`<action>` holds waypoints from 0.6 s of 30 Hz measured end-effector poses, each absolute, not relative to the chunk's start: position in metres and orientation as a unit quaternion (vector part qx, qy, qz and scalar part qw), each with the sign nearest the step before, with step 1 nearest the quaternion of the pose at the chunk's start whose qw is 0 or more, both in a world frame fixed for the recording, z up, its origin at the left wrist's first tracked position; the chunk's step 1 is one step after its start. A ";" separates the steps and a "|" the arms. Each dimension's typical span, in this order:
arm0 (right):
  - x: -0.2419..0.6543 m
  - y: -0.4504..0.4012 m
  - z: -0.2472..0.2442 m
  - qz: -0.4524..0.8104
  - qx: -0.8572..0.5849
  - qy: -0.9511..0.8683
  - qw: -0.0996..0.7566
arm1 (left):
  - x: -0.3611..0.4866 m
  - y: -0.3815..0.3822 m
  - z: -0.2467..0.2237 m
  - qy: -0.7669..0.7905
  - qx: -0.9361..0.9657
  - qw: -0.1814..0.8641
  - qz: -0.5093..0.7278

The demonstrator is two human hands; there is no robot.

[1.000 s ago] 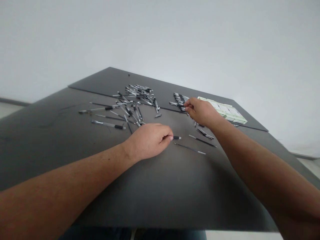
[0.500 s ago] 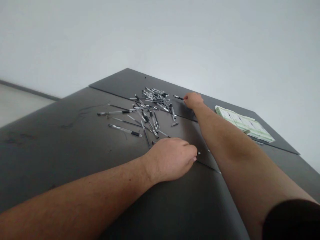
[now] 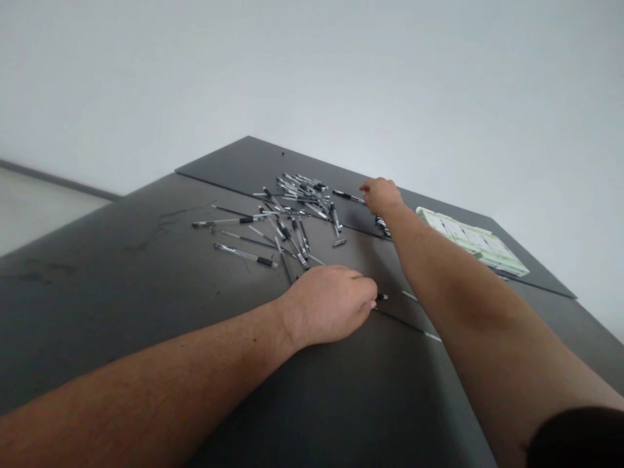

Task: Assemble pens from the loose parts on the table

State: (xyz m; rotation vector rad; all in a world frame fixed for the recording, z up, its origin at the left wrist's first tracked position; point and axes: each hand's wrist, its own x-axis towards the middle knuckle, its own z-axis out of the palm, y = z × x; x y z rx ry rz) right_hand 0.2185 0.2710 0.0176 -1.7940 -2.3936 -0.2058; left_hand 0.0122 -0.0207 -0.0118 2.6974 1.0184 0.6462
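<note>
My left hand point(image 3: 336, 302) is closed low over the near part of the table, with the dark tip of a pen point(image 3: 383, 297) poking out at its fingertips. A thin refill point(image 3: 407, 322) lies just right of it. Farther back, my right hand point(image 3: 380, 194) has its fingers apart beside a pen point(image 3: 347, 195) lying on the table. Under my right wrist several pen parts point(image 3: 383, 225) show, partly covered. Left of my right hand spreads a loose pile of clear and black pens point(image 3: 302, 188), with more pens and refills scattered toward me.
Green and white boxes point(image 3: 470, 240) lie at the right on the dark table point(image 3: 146, 292). A pen cap point(image 3: 339, 242) sits near the pile, and a tiny dark piece point(image 3: 283, 154) lies near the far corner. A pale wall stands behind.
My right hand has let go of the pen, which now lies on the table, and its fingers have opened. My left hand has shifted slightly left, and a dark pen tip shows more.
</note>
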 end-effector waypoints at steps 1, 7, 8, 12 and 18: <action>0.225 0.262 0.025 -0.077 -0.602 -0.790 0.086 | 0.012 -0.020 -0.013 0.341 0.909 0.093 0.221; 0.286 0.165 0.060 -0.079 -0.608 -0.768 0.183 | 0.011 -0.019 -0.015 0.339 0.908 0.098 0.228; 0.298 0.143 0.061 -0.065 -0.607 -0.765 0.203 | 0.011 -0.018 -0.015 0.339 0.908 0.100 0.225; 0.337 0.064 0.054 -0.041 -0.601 -0.763 0.232 | 0.010 -0.015 -0.016 0.335 0.907 0.102 0.233; 0.365 0.013 0.030 -0.034 -0.598 -0.754 0.269 | 0.002 -0.011 -0.020 0.346 0.897 0.089 0.260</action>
